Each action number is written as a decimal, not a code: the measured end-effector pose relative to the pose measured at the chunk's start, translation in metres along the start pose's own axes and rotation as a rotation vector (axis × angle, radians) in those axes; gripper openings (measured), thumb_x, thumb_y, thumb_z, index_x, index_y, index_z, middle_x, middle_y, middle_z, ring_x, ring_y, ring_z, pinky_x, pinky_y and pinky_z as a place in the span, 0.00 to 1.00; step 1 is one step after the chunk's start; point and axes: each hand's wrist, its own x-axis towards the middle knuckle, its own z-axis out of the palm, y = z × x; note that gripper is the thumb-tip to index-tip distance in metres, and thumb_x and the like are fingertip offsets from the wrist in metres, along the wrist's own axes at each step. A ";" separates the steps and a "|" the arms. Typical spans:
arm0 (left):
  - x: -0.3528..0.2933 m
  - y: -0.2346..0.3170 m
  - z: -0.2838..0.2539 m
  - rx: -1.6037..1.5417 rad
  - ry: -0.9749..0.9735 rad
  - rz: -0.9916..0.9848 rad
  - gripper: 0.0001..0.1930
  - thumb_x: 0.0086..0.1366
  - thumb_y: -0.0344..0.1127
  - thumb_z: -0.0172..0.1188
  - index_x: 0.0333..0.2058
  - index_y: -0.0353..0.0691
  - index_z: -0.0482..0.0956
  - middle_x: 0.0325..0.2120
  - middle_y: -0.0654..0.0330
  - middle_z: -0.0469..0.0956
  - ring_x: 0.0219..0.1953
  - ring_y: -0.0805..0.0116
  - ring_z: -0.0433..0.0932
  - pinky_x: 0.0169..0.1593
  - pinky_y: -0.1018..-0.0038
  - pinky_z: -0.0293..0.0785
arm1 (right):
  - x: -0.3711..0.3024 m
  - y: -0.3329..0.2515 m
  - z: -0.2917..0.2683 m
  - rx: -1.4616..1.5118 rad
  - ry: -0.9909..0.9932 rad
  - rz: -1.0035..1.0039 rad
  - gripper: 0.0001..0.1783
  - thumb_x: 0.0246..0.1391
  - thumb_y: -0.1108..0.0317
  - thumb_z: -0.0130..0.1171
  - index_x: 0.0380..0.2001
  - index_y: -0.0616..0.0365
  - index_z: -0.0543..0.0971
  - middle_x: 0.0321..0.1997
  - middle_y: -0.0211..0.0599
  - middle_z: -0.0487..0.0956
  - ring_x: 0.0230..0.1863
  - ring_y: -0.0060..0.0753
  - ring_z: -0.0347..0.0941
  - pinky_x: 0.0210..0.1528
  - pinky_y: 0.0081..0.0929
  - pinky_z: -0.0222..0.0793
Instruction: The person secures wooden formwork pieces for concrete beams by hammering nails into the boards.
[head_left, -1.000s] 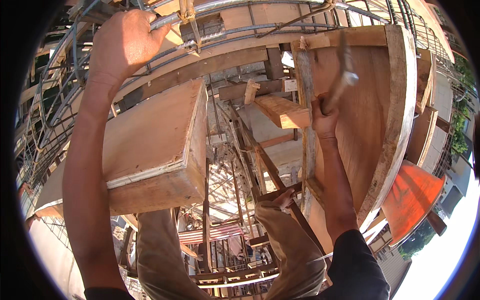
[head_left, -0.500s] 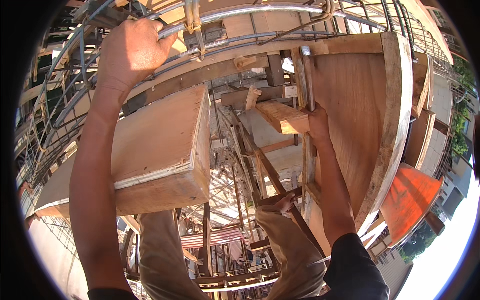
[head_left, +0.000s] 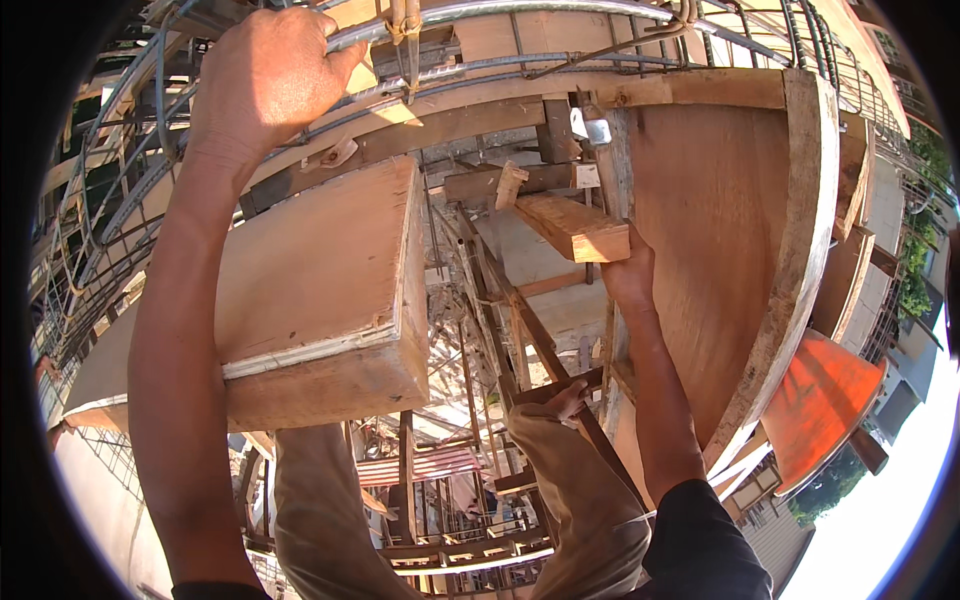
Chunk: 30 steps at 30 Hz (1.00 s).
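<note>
Left hand (head_left: 270, 80) and right hand (head_left: 630, 270) are both bare and raised. At the upper left of the frame, the left one is wrapped around a shiny steel bar (head_left: 480, 15), thumb along it. Right of centre, the other seems closed on the handle of a hammer; the cut end of a timber block (head_left: 575, 232) hides the fingers, so exactly how they wrap cannot be told.

The hammer (head_left: 597, 131) shows mainly as a bright metal head above the right hand, near the edge of a wood-framed panel (head_left: 710, 200); whether it touches that edge is unclear. It is likely stiff, tough and heaviest at the head, best held low on the handle, well away from the metal. A smooth handle could slip in a sweaty palm.

The bar looks hard and rigid, bound by a tie (head_left: 403, 28) into the cage across the top, so it should give little under a pull. The bare stretch left of that tie, where the hand is, seems a sound place to hold.

A plywood box (head_left: 310, 270) fills the left of centre; an orange container (head_left: 825, 410) sits at lower right.
</note>
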 end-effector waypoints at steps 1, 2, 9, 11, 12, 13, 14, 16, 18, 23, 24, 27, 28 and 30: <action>-0.004 -0.001 0.003 -0.053 0.028 0.008 0.19 0.64 0.51 0.61 0.33 0.38 0.85 0.25 0.44 0.81 0.31 0.43 0.81 0.38 0.56 0.79 | -0.021 -0.011 -0.006 0.034 0.022 -0.037 0.09 0.59 0.73 0.65 0.32 0.62 0.74 0.22 0.27 0.73 0.25 0.22 0.70 0.29 0.21 0.66; -0.003 -0.003 0.001 -0.102 0.086 0.010 0.19 0.64 0.48 0.61 0.30 0.34 0.82 0.25 0.41 0.79 0.32 0.38 0.78 0.38 0.54 0.76 | -0.023 -0.019 -0.015 0.289 0.061 0.050 0.09 0.58 0.73 0.64 0.33 0.64 0.74 0.22 0.29 0.74 0.25 0.25 0.71 0.29 0.24 0.67; 0.012 0.009 -0.007 -0.164 0.021 -0.061 0.20 0.66 0.49 0.59 0.31 0.34 0.83 0.24 0.41 0.78 0.30 0.40 0.78 0.37 0.55 0.75 | 0.057 0.044 -0.016 0.268 0.246 -0.179 0.10 0.59 0.70 0.63 0.33 0.65 0.73 0.23 0.32 0.74 0.25 0.21 0.68 0.29 0.26 0.67; 0.009 0.009 -0.005 -0.128 -0.005 -0.067 0.20 0.66 0.49 0.59 0.33 0.34 0.83 0.24 0.42 0.78 0.29 0.41 0.79 0.37 0.55 0.75 | 0.065 0.047 0.004 0.143 0.138 -0.071 0.11 0.60 0.69 0.63 0.32 0.65 0.73 0.23 0.33 0.74 0.26 0.20 0.67 0.30 0.26 0.67; 0.010 0.008 -0.008 -0.090 -0.026 -0.073 0.20 0.66 0.50 0.59 0.34 0.35 0.84 0.24 0.42 0.78 0.29 0.41 0.79 0.36 0.56 0.75 | 0.070 0.038 0.010 0.019 0.033 0.032 0.11 0.60 0.68 0.64 0.32 0.65 0.73 0.23 0.34 0.74 0.26 0.19 0.66 0.30 0.25 0.66; 0.014 0.007 -0.014 -0.086 -0.013 -0.076 0.20 0.66 0.50 0.59 0.34 0.35 0.84 0.24 0.42 0.78 0.29 0.41 0.79 0.36 0.56 0.75 | 0.072 0.032 0.006 0.023 0.039 0.021 0.11 0.60 0.68 0.64 0.32 0.65 0.73 0.23 0.34 0.74 0.26 0.19 0.66 0.30 0.25 0.66; 0.006 0.001 -0.014 -0.079 -0.034 -0.108 0.20 0.66 0.50 0.59 0.35 0.36 0.84 0.24 0.42 0.79 0.30 0.41 0.79 0.37 0.56 0.76 | 0.050 -0.004 0.008 0.186 0.023 -0.006 0.11 0.60 0.69 0.64 0.32 0.64 0.74 0.24 0.34 0.75 0.27 0.19 0.66 0.31 0.25 0.66; -0.003 -0.005 0.011 -0.136 -0.063 -0.125 0.19 0.65 0.50 0.59 0.36 0.37 0.85 0.25 0.42 0.79 0.30 0.41 0.79 0.37 0.57 0.76 | 0.011 -0.021 -0.008 0.289 0.025 -0.008 0.10 0.60 0.69 0.64 0.32 0.64 0.74 0.26 0.34 0.75 0.28 0.19 0.66 0.32 0.25 0.66; 0.000 -0.011 0.011 -0.143 0.051 -0.016 0.19 0.65 0.50 0.59 0.38 0.39 0.85 0.28 0.42 0.80 0.31 0.41 0.80 0.38 0.57 0.76 | 0.005 -0.016 -0.019 0.310 0.199 -0.304 0.10 0.60 0.70 0.63 0.33 0.64 0.74 0.28 0.35 0.78 0.29 0.18 0.68 0.33 0.23 0.68; 0.008 -0.001 0.004 -0.152 0.073 -0.050 0.19 0.66 0.50 0.59 0.40 0.40 0.85 0.30 0.42 0.81 0.33 0.41 0.80 0.38 0.58 0.76 | 0.073 0.028 0.002 0.155 -0.056 0.202 0.10 0.61 0.69 0.63 0.38 0.65 0.76 0.31 0.38 0.79 0.34 0.26 0.75 0.40 0.21 0.69; 0.009 -0.004 0.005 -0.184 0.018 -0.068 0.19 0.66 0.50 0.59 0.39 0.40 0.85 0.29 0.42 0.81 0.33 0.41 0.80 0.38 0.58 0.76 | 0.073 0.024 0.003 0.156 -0.051 0.196 0.10 0.61 0.69 0.63 0.38 0.65 0.76 0.31 0.38 0.79 0.34 0.26 0.75 0.40 0.21 0.69; 0.007 -0.010 0.007 -0.151 0.030 -0.027 0.19 0.66 0.50 0.59 0.39 0.39 0.85 0.28 0.42 0.80 0.32 0.40 0.79 0.36 0.59 0.75 | 0.047 0.013 0.001 0.099 0.017 0.082 0.08 0.60 0.70 0.64 0.37 0.64 0.77 0.30 0.37 0.79 0.33 0.22 0.74 0.38 0.21 0.69; 0.005 -0.012 0.007 -0.137 0.007 -0.027 0.19 0.66 0.50 0.59 0.38 0.39 0.85 0.27 0.42 0.80 0.31 0.40 0.79 0.36 0.58 0.75 | 0.024 0.011 -0.003 0.273 0.100 -0.011 0.07 0.60 0.72 0.63 0.36 0.64 0.77 0.29 0.36 0.78 0.33 0.20 0.73 0.37 0.20 0.68; -0.007 0.017 -0.018 -0.103 0.042 -0.068 0.20 0.64 0.49 0.62 0.35 0.35 0.83 0.27 0.41 0.80 0.30 0.44 0.80 0.35 0.58 0.75 | 0.017 0.004 -0.015 0.438 0.197 -0.104 0.06 0.59 0.73 0.63 0.36 0.63 0.77 0.28 0.36 0.78 0.32 0.19 0.72 0.37 0.19 0.68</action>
